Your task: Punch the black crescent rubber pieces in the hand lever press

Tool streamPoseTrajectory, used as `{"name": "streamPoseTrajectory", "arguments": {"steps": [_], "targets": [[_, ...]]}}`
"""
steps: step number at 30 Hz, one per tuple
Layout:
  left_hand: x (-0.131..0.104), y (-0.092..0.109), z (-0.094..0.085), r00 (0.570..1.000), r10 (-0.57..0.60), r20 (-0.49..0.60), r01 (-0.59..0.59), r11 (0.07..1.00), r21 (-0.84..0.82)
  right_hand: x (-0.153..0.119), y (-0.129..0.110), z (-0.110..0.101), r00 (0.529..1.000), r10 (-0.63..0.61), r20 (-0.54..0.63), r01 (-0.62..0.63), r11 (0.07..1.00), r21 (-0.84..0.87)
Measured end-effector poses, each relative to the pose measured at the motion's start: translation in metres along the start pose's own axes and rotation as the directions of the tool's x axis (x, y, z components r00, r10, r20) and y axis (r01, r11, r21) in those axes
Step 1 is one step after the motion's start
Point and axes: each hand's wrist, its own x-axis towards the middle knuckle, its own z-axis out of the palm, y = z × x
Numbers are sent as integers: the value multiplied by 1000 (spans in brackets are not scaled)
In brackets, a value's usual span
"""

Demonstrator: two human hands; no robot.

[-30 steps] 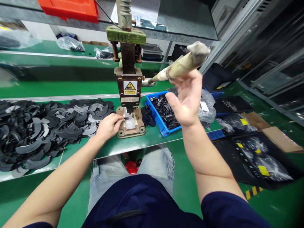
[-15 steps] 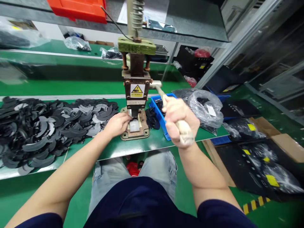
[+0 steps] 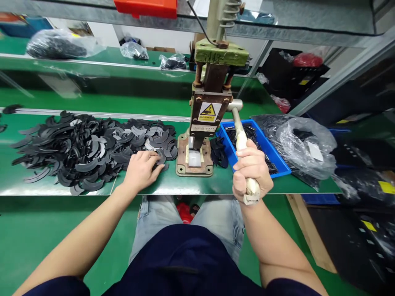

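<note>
My left hand [image 3: 142, 169] rests at the right edge of a heap of black curved pieces [image 3: 89, 158]; its thumb and fingers are apart over a piece, touching it. My right hand [image 3: 253, 170] is wrapped round the tape-covered lever [image 3: 240, 131] of a hand press. The press body [image 3: 206, 111] bears a yellow warning label and has a green top plate. A whitish block [image 3: 194, 158] sits on its rusty base [image 3: 182, 158] under the ram. Whether any piece lies under the ram cannot be made out.
A blue tray [image 3: 279, 166] of small black parts stands right of the press, with dark pieces [image 3: 218, 152] between them. Farther right lies a clear plastic bag [image 3: 305, 144]. Bagged parts [image 3: 58, 44] sit on the back ledge, and a red bin [image 3: 146, 7] is above.
My left hand has moved left from the press base to the heap. My right hand still grips the lever and now appears lower. The view has shifted left.
</note>
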Motion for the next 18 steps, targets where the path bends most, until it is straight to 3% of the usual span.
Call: {"name": "streamPoseTrajectory", "arguments": {"steps": [4,10,13,18], "targets": [[-9,7,9,992,37,121,-39,999,9,-2,1,1,1000,9,-3,-9,1000,-21],[-8,14,10,952,196,233,-199,980,-15,-2,2,-3,999,12,37,-11,999,-30],[-26,25,8,947,221,233,-217,975,-42,-2,2,-4,999,10,38,-9,1000,-20],[-66,33,11,978,148,150,-134,986,-104,-2,4,1,1000,-23,-8,23,1000,-6]]}}
